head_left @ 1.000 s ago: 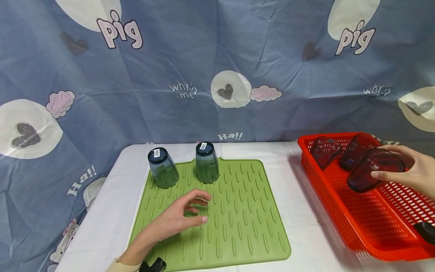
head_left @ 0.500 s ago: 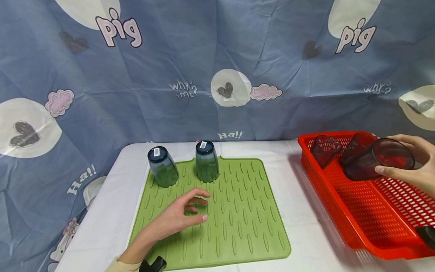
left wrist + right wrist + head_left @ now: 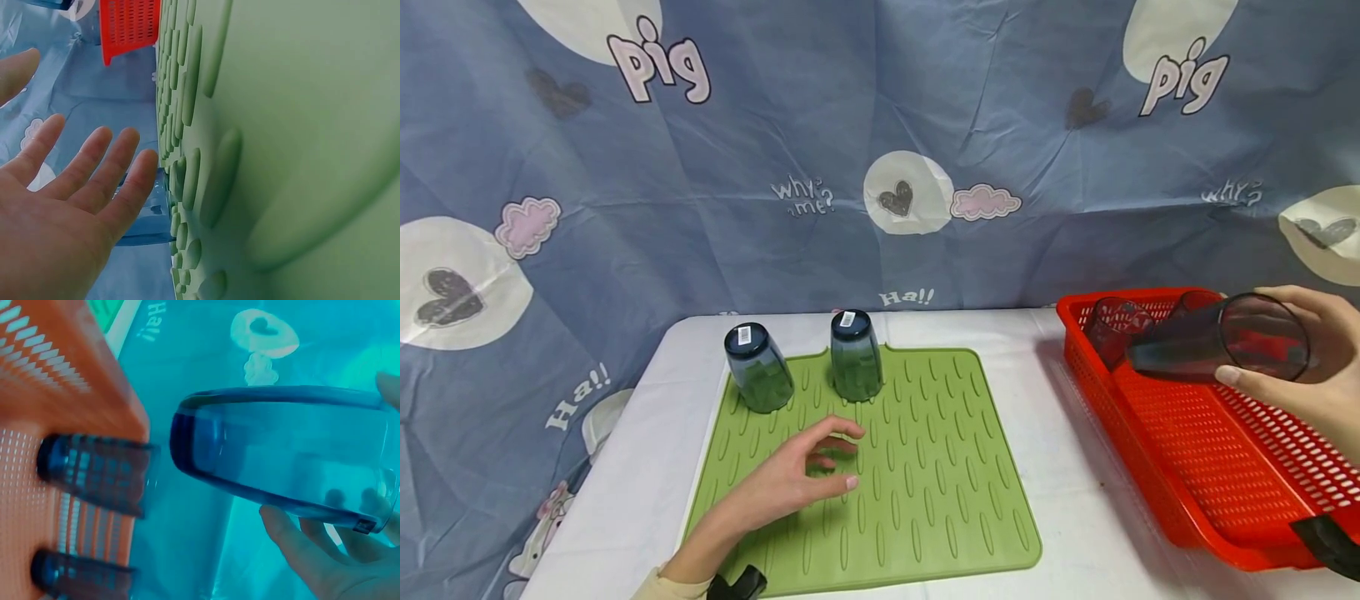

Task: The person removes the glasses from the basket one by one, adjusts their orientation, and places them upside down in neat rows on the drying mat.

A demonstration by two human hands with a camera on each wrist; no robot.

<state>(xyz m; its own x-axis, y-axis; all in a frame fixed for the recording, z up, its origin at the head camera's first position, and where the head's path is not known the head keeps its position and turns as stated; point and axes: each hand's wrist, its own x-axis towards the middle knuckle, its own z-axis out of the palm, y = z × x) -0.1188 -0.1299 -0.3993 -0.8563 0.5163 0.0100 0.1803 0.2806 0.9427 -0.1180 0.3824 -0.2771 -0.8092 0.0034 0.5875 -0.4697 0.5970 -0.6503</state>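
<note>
Above the red basket, my right hand grips a dark blue drinking glass. The glass lies nearly sideways, its base pointing left and its mouth near the palm; in the right wrist view, fingers and thumb are on either side of the mouth end. My left hand hovers low over the green ridged mat, fingers loosely bent and nothing in them. Beyond it, two blue glasses stand upside down along the mat's back edge, a left glass and a right glass, each with a label on its base.
Two more glasses stand in the back of the basket, a left one and a right one partly hidden by the held glass. White cloth lies between mat and basket. A blue printed curtain hangs behind.
My right hand has lifted the glass up from among those in the basket and tipped it closer to level, its base swinging left. The left hand stays in place.
</note>
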